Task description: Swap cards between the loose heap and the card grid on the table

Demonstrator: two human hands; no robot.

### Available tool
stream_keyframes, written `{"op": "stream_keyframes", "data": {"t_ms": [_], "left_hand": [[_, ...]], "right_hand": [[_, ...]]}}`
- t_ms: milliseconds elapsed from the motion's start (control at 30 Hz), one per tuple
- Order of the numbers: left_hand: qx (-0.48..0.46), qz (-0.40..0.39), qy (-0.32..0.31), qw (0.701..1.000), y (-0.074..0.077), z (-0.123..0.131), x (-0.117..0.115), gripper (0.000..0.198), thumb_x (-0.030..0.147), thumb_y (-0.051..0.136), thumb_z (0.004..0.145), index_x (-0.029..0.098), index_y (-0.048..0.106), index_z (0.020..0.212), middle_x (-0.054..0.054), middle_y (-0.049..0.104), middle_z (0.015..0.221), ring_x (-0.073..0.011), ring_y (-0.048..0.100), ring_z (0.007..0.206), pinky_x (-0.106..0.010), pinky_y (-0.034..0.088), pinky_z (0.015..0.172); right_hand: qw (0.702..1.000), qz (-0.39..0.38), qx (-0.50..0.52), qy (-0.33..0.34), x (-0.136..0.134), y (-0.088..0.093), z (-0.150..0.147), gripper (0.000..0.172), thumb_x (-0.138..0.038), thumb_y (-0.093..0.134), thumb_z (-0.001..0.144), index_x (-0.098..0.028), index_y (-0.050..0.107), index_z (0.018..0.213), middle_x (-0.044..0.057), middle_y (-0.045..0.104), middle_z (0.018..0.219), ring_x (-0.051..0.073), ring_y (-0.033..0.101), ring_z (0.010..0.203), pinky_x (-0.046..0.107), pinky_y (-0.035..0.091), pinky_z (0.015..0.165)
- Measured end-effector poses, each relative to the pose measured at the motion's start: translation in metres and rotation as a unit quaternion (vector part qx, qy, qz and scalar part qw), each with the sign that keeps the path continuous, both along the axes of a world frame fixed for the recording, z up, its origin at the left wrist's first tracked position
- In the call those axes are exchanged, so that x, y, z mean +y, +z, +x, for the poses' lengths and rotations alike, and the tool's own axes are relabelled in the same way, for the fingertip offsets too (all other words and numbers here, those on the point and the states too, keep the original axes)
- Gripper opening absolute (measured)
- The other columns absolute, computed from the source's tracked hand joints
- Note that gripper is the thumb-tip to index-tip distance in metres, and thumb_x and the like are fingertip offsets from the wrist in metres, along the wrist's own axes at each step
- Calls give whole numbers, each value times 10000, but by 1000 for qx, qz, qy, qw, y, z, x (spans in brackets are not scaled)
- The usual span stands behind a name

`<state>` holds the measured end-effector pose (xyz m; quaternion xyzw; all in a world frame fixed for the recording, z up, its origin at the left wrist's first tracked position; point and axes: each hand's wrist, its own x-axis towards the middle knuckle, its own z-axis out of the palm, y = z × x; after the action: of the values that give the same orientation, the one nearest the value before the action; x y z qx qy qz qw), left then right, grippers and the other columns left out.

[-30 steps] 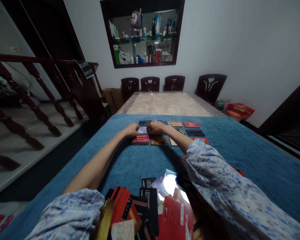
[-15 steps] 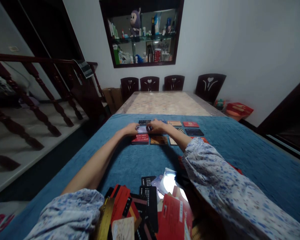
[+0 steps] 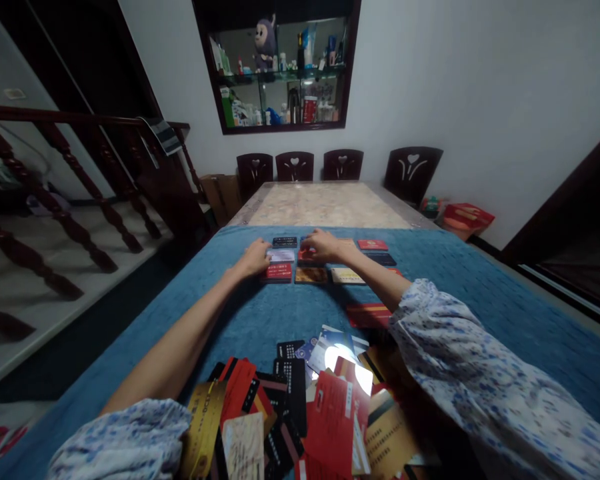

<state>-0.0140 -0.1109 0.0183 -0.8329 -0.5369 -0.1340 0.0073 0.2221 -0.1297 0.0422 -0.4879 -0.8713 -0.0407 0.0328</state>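
My left hand point(image 3: 256, 259) lies at the left edge of a pale lilac card stack point(image 3: 282, 255), its fingers apart and touching the edge. My right hand point(image 3: 323, 246) hovers over the second column, thumb and fingers apart, partly covering a red-orange card stack point(image 3: 306, 256). Around the hands sit neat rows of card stacks: a black one point(image 3: 285, 242) at the back left, a red one point(image 3: 279, 273) in front, a brown-gold one point(image 3: 311, 275) and a cream one point(image 3: 349, 276). My right forearm hides parts of the stacks on that side.
A loose heap of cards, with a red card point(image 3: 331, 417) on top, lies close in front of me. A red striped card point(image 3: 368, 315) is beside my right forearm. Blue cloth point(image 3: 190, 313) covers the table's near part. Dark chairs point(image 3: 294, 167) stand beyond.
My right hand has left the lilac stack and moved right to the second column. My left hand has stayed at the lilac stack's left edge, its fingers looser. The view has shifted slightly.
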Motion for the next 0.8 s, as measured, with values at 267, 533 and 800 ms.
{"op": "stream_keyframes", "data": {"t_ms": [267,533,800], "left_hand": [[-33,14,-34,999,-4,12,-26,341,150,507,832,106,716,1098,-137,647,1130,-239,626,1012,-356,490,965],[-37,8,-71,997,-6,30,-60,229,163,517,872,140,730,952,-113,648,1072,-230,605,1039,-339,481,963],[-44,3,-106,993,-5,50,-96,252,145,505,892,125,706,1041,-127,643,1082,-229,593,1043,-360,472,974]], "right_hand": [[1000,15,11,-1,-36,0,19,176,-213,545,866,-190,717,900,92,707,1014,252,516,1012,304,308,710],[998,47,25,36,-70,-8,41,200,-204,525,878,-180,719,835,87,713,892,227,531,909,315,312,778],[996,66,51,8,-115,-18,66,206,-236,532,906,-204,713,815,84,692,894,233,512,953,307,276,704]]}}
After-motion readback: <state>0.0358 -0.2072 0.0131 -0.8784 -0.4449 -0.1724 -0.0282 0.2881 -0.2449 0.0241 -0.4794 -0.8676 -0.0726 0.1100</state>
